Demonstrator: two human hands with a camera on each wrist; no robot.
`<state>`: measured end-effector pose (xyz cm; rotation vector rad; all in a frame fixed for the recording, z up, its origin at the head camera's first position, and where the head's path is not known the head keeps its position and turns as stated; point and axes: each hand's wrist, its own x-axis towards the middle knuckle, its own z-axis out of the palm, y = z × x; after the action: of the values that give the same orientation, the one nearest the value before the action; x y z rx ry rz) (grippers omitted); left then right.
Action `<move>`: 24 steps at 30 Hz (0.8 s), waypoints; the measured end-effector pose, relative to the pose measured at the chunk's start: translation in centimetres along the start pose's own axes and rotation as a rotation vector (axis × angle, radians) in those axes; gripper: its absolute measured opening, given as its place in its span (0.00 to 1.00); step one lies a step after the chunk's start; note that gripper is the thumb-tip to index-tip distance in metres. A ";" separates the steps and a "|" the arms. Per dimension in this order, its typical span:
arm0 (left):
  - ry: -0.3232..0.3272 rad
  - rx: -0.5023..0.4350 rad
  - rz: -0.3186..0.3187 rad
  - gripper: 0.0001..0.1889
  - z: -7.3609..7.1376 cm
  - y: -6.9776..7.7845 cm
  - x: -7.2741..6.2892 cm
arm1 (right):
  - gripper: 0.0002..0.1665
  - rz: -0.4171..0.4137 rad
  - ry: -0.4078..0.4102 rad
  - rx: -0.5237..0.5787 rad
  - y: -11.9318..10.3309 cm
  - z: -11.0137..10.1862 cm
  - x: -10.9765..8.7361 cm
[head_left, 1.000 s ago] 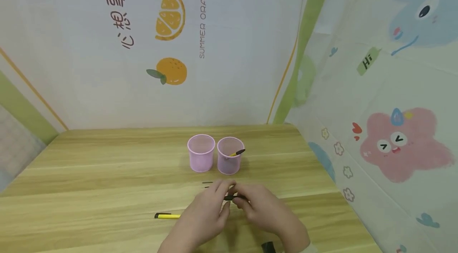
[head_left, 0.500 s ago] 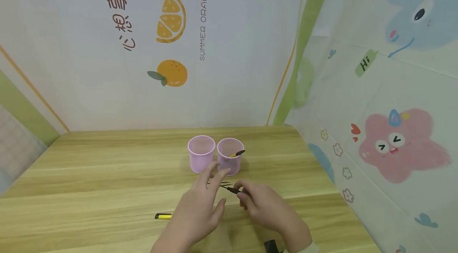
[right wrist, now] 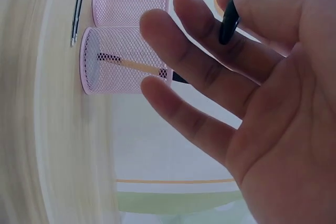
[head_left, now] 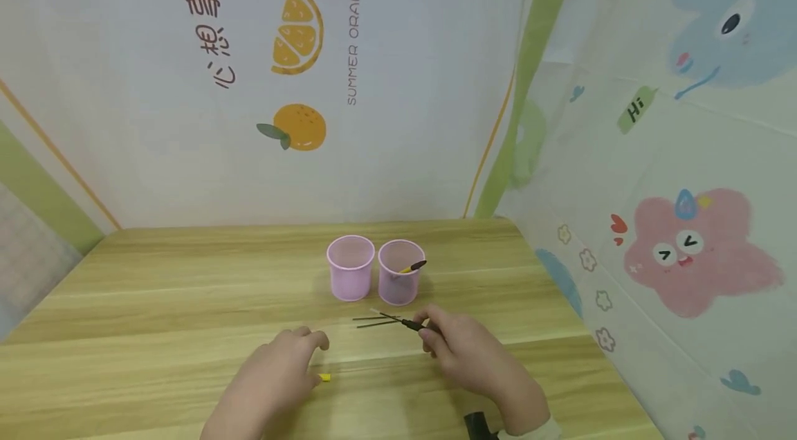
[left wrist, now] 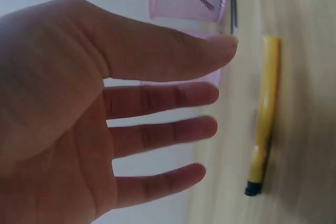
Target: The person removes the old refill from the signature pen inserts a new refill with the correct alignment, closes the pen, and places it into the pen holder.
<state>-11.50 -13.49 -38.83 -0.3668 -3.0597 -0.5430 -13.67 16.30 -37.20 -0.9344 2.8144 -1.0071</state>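
Observation:
My right hand (head_left: 463,350) pinches a black pen grip section (head_left: 412,324) between thumb and index finger, and a thin refill (head_left: 391,317) sticks out of it to the left. In the right wrist view, the other fingers are spread and hold nothing. My left hand (head_left: 277,367) is low over the table, beside a yellow pen barrel (left wrist: 268,98) with a black end. Its fingers look extended and apart from the barrel in the left wrist view; from the head view the hand hides most of the barrel. Dark thin refills (head_left: 376,323) lie on the table between the hands and the cups.
Two pink mesh cups stand side by side at the back, the left cup (head_left: 351,281) and the right cup (head_left: 398,290). A yellow and black pen (head_left: 416,266) leans in the right one. A black object (head_left: 477,425) shows near my right wrist.
My hands have come apart. The left hand moved left and down to the yellow barrel. The right hand keeps hold of the black grip section, whose refill now shows.

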 end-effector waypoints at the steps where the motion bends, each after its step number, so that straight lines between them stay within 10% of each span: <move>1: -0.021 -0.005 -0.011 0.18 0.2 -0.3 0.0 | 0.07 -0.005 -0.003 0.002 0.0 0.0 0.0; 18: -0.061 -0.050 -0.071 0.15 1.7 -2.4 0.3 | 0.06 0.032 -0.040 0.004 0.3 0.5 0.2; 24: 0.011 -0.091 0.032 0.13 0.4 -1.4 0.4 | 0.06 0.017 -0.043 -0.005 0.2 0.7 0.3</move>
<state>-12.14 -14.50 -39.68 -0.4128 -3.0204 -0.6826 -13.86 15.87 -37.79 -0.9196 2.7864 -0.9660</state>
